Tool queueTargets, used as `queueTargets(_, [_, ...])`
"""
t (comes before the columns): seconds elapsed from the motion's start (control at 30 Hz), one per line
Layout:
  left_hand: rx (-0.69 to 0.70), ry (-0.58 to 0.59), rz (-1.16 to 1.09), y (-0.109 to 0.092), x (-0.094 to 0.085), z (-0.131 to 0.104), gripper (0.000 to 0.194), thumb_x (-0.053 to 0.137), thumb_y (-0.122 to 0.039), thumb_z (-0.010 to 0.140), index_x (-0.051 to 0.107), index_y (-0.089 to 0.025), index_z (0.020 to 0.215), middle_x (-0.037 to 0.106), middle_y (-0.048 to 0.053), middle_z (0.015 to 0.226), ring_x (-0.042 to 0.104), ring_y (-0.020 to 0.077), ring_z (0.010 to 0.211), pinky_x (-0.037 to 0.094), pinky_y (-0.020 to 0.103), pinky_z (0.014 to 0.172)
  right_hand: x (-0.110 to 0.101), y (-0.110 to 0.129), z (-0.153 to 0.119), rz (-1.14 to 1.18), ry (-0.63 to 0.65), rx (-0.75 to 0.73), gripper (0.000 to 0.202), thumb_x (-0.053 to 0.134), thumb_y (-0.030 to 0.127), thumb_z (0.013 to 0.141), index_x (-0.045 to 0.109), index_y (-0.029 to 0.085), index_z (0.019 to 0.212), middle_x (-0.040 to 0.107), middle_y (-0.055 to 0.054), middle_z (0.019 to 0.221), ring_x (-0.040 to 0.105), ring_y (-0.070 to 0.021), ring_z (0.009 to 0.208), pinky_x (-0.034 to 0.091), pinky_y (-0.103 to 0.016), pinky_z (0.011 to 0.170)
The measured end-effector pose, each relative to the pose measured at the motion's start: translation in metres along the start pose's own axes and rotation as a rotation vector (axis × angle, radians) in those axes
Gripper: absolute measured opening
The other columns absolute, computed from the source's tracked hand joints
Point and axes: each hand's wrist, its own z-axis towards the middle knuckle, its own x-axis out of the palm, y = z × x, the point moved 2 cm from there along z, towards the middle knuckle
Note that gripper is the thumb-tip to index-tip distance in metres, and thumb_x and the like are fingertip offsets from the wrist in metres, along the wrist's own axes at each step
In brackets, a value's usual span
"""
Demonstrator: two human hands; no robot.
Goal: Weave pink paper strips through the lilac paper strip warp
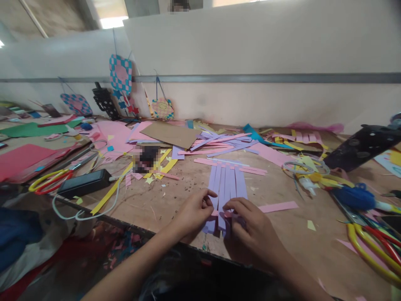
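Both hands [254, 221] pinch a pink strip [227, 214] among purple strips [222, 184], scissors [352, 240] lying rightward.

No readable text or labels anywhere.

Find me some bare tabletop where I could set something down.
One patch lies between the black box and your left hand, with scattered specks. Another lies between your right hand and the yellow-handled scissors at far right, with a pale scrap in it. It's crowded around the cardboard sheet at the back and around the blue yarn.
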Motion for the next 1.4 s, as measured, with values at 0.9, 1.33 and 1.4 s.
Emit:
queueTargets(0.9, [0.358, 0.166, 1.008, -0.013, -0.024, -0.041, 0.002, 0.066, -0.023, 0.099, 0.066, -0.022, 0.097, 0.064, 0.005, 0.104, 0.061, 0.0244, 0.096, 0.046, 0.036, 0.086, 0.013, 0.008, 0.005, -0.063, -0.010, 0.023, 0.021, 0.052, 0.024, 0.101, 0.073, 0.024, 0.096, 0.070, -0.005, 0.092, 0.064, -0.0218, 0.084, 0.045, -0.034, 0.073])
queueTargets(1.33, [0.141, -0.023, 0.283, 0.005, -0.028, -0.022, 0.017, 0.059, -0.033, 0.100, 0.071, -0.021, 0.095, 0.074, 0.003, 0.091, 0.068, 0.0211, 0.086, 0.050, 0.029, 0.075, 0.021, 0.015, 0.006, -0.462, 0.009, -0.285, 0.026, 0.048, 0.015, 0.101, 0.063, 0.021, 0.079, 0.062, -0.005, 0.077, 0.053, -0.0215, 0.071, 0.029, -0.036, 0.068])
queueTargets(1.4, [0.138, -0.001, 0.210, 0.009, -0.025, -0.022, 0.016, 0.059, -0.033, 0.099, 0.070, -0.021, 0.096, 0.074, 0.003, 0.090, 0.070, 0.0204, 0.085, 0.052, 0.029, 0.075, 0.024, 0.018, 0.007, -0.480, 0.002, -0.280, 0.026, 0.048, 0.011, 0.097, 0.062, 0.021, 0.078, 0.062, -0.005, 0.076, 0.053, -0.0219, 0.071, 0.028, -0.037, 0.068])
